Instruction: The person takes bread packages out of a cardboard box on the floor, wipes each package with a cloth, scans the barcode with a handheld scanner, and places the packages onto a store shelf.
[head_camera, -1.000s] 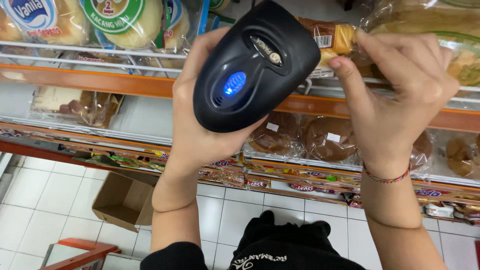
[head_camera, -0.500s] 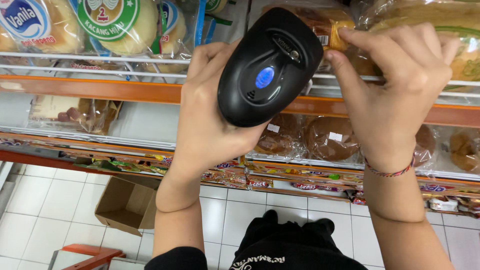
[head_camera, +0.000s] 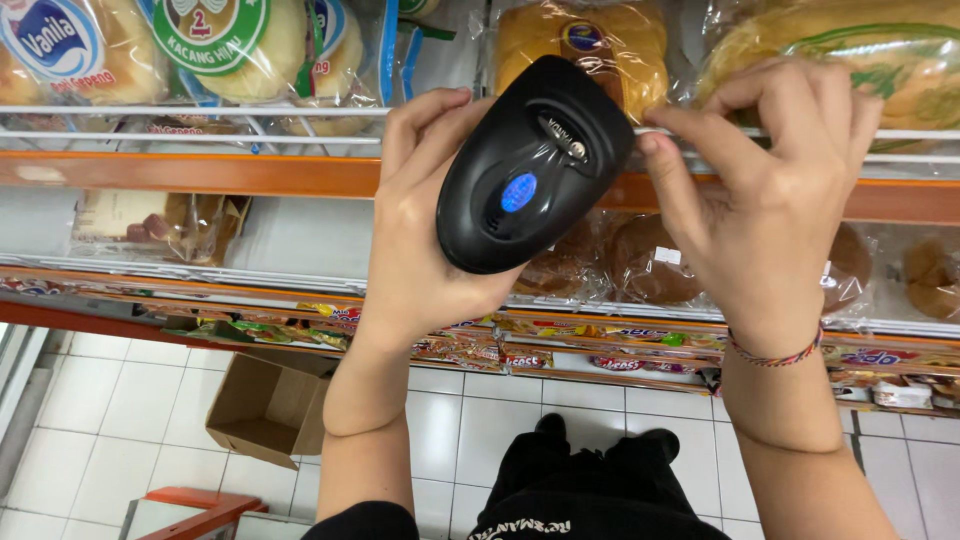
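Both forearms raised side by side, bare, seen from above. L hand (head_camera: 425, 230) upright, palm cupped, fingers curled in a closed grip, thumb tucked behind. R hand (head_camera: 770, 190) level w/ it, fingers bent, thumb and index pinched together near the top. Woven bracelet (head_camera: 775, 355) on R wrist.

We see orange shelf rack (head_camera: 200, 172), upper frame | wrapped buns (head_camera: 240, 50) on top tier | lower tier: packaged pastries (head_camera: 650, 265)
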